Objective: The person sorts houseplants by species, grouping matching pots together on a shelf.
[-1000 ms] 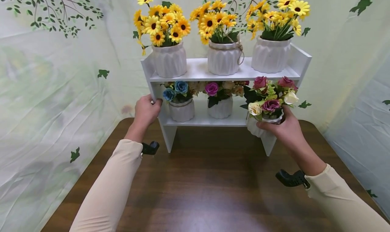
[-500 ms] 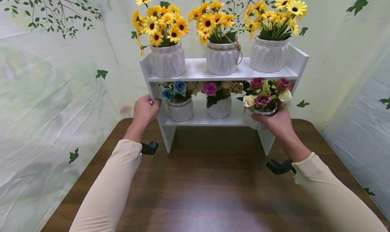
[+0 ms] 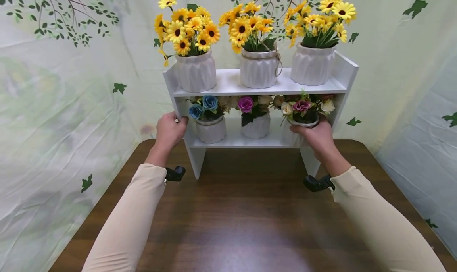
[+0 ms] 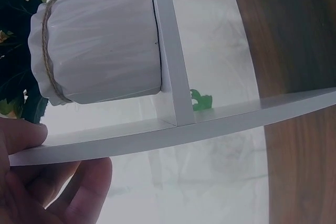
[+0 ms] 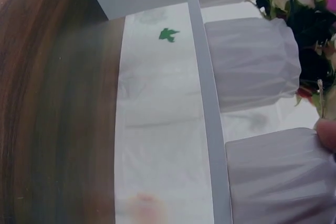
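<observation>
A two-tier white shelf (image 3: 246, 92) stands on the table. My left hand (image 3: 169, 132) grips its left side panel (image 4: 131, 141), thumb on the inner face and fingers on the outer, as the left wrist view shows. At the lower tier's right end, my right hand (image 3: 319, 136) holds a white flowerpot (image 5: 281, 177) of mauve and cream roses (image 3: 302, 106) by its rim. The pot is within the tier and, in the right wrist view, its base is at the board. Beside it are a pot with a magenta rose (image 3: 245, 104) and one with blue roses (image 3: 210, 102).
Three white pots of yellow daisies (image 3: 196, 71) line the upper tier, close above the lower flowers. The brown wooden table (image 3: 228, 220) extends in front of the shelf. A pale leaf-printed cloth (image 3: 89, 117) hangs behind and at the sides.
My right hand has moved the rose pot leftward and back, from in front of the shelf's right end into the lower tier. My left hand keeps its grip on the side panel.
</observation>
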`<state>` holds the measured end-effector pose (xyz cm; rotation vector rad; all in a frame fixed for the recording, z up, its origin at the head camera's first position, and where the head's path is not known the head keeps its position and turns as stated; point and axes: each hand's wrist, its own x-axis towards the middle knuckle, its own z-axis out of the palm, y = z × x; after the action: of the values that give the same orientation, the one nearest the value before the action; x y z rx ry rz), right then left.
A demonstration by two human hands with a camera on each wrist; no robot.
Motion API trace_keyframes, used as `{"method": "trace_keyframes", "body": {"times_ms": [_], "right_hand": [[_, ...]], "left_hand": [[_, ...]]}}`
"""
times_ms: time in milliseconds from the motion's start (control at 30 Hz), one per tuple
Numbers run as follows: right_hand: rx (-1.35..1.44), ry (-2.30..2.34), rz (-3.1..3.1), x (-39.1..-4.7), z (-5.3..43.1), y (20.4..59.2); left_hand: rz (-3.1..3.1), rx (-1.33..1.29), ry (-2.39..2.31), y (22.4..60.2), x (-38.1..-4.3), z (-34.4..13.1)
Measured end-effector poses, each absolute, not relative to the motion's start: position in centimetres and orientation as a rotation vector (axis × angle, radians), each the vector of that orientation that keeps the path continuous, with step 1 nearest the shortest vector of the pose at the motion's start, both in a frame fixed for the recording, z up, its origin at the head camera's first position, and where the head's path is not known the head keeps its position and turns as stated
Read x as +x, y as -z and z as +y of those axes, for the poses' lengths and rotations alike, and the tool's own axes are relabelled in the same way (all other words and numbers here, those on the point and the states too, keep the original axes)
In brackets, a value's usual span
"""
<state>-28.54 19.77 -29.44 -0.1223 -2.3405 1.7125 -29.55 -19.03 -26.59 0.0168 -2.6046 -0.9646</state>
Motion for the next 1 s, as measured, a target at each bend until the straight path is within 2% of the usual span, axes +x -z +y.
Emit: {"method": "trace_keyframes", "body": {"times_ms": [633,800,1000], "right_hand": [[-0.162,-1.514,-2.373,-30.9,20.4,30.2],[-0.095,-1.416,-2.419,-28.5,20.2,30.3],[0.041,-1.37,-2.549,-21.8,20.6,32.4]], "left_hand": [[-2.605,0.009,0.991,26.6,-29.7,-18.6],[-2.597,0.027,0.984,26.5,-29.7,-18.7],[-2.614,-0.006,0.984,26.9,-29.2,-18.8]]}}
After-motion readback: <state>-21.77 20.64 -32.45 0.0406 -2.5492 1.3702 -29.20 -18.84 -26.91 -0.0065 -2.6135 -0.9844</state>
